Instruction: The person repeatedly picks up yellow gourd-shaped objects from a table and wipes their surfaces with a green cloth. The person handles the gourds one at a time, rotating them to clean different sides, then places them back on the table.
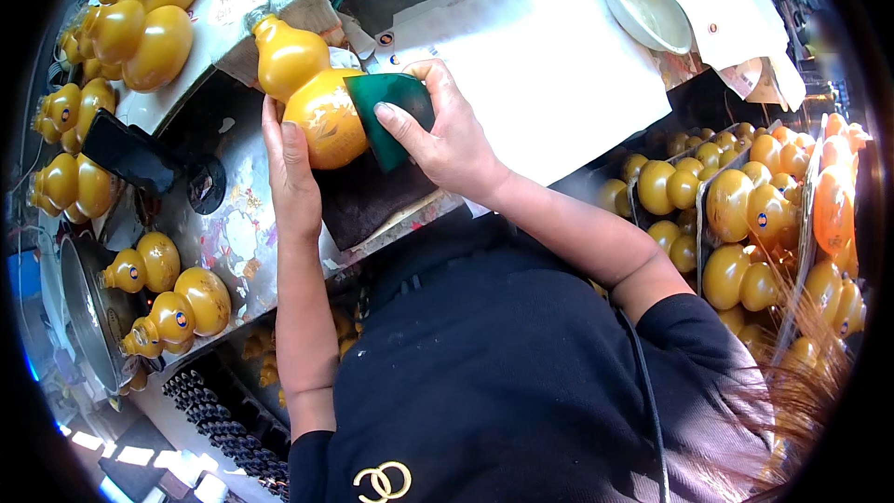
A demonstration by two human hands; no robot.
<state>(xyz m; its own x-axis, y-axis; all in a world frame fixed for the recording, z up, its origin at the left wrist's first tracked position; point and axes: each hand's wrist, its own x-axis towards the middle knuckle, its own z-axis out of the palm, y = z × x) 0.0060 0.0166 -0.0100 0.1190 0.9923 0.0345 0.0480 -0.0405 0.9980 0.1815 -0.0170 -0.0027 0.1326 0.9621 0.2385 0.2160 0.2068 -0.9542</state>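
left hand point(293, 182): fingers flat against gourd point(312, 93), steadying | right hand point(447, 135): fingers pinching green pad point(391, 116) onto gourd | gourd: lying on dark cloth point(368, 200), table point(233, 224) centre, far side

Glossy yellow gourd point(312, 93) with faint pale tracery on its belly, dark green scraper point(391, 116), dark brown pad point(368, 200), white paper point(549, 65), cream bowl point(645, 5), more yellow gourds point(736, 214) with small blue-and-red dots, black sleeves point(521, 373)
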